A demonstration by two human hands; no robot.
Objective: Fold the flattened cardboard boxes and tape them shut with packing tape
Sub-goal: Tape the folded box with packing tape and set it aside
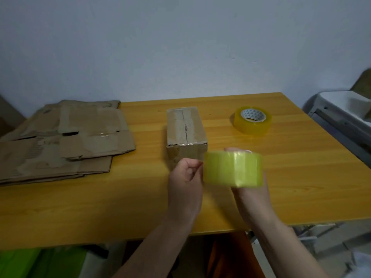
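Observation:
A folded cardboard box stands in the middle of the wooden table, its top seam covered with clear tape. Just in front of it my right hand holds a yellowish roll of packing tape from underneath, fingers through its core. My left hand has its fingers curled and pinches at the roll's left edge; whether a tape end is caught there is blurred. A stack of flattened cardboard boxes lies at the table's left.
A second roll of packing tape lies flat at the back right of the table. A white and grey object stands off the table's right edge. A plain wall runs behind the table. Green and orange things sit beneath the front edge.

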